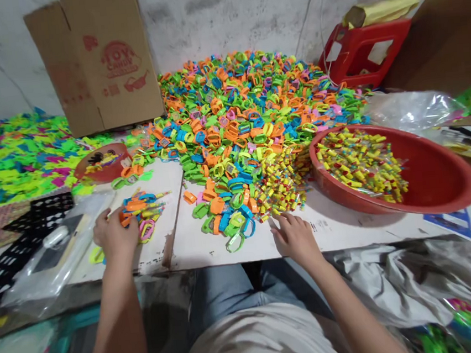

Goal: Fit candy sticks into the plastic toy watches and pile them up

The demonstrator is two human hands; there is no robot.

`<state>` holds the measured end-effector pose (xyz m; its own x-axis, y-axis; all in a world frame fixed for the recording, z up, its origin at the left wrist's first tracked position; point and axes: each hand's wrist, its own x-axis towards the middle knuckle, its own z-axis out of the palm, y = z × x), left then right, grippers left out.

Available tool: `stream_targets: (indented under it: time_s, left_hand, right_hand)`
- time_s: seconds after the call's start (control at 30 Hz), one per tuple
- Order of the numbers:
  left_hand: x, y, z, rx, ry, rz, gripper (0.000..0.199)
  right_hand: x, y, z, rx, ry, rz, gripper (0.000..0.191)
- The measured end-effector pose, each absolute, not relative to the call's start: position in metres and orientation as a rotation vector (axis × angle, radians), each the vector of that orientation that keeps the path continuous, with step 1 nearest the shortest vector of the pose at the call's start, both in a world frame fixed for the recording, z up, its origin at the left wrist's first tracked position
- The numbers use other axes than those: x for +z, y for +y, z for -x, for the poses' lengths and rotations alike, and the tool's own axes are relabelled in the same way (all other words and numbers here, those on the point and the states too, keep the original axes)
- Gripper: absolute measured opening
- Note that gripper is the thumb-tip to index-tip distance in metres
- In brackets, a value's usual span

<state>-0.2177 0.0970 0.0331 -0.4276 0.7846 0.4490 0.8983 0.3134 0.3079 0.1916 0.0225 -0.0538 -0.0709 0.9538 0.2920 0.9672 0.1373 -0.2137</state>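
Altogether two hands, one watch heap.

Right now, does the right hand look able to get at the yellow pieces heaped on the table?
Likely yes: the right hand is at the near edge of the heaped yellow pieces, with nothing visible between them; the red bowl stands to the right.

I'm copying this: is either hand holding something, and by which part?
The left hand is at the edge of an orange piece; gripping can't be told. The right hand, beside yellow pieces, shows no hold.
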Motion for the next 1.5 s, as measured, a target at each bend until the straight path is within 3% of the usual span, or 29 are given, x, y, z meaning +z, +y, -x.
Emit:
stream_targets:
  time_s: [0.23,0.43,0.63,0.7,0.77,0.93,1.13,1.33,1.5]
  left_hand:
    - [0.008,0.099,0.144,-0.609,-1.981,2.027,0.037]
    - [-0.018,0.110,0.133,-0.343,-2.161,2.073,0.036]
    - [-0.016,0.118,0.134,-0.441,-2.046,2.340,0.048]
    - [-0.016,0.122,0.129,-0.480,-2.051,2.433,0.041]
    - [-0.017,0.124,0.125,-0.533,-2.103,2.403,0.031]
    - [-0.010,0.123,0.136,-0.742,-2.141,2.302,0.027]
    - [0.034,0.118,0.191,-0.945,-2.175,1.893,0.026]
    - [0.054,0.105,0.234,-0.853,-2.340,1.498,0.026]
    - [0.054,0.090,0.237,-0.687,-2.487,1.413,0.041]
  right_hand:
    - [-0.054,0.031,-0.189,-0.012,-2.019,1.772,0.028]
    - [-0.054,0.020,-0.198,0.069,-1.898,1.582,0.019]
    - [-0.054,0.010,-0.201,0.121,-1.883,1.548,0.016]
    - [-0.054,0.010,-0.198,0.133,-1.900,1.543,0.016]
    - [-0.053,0.010,-0.195,0.144,-1.909,1.528,0.016]
    - [-0.052,0.006,-0.193,0.157,-1.897,1.489,0.015]
    - [-0.055,0.002,-0.198,0.150,-1.931,1.446,0.017]
    - [-0.055,0.001,-0.191,0.159,-1.937,1.422,0.016]
    - [-0.053,0.000,-0.189,0.140,-1.915,1.377,0.013]
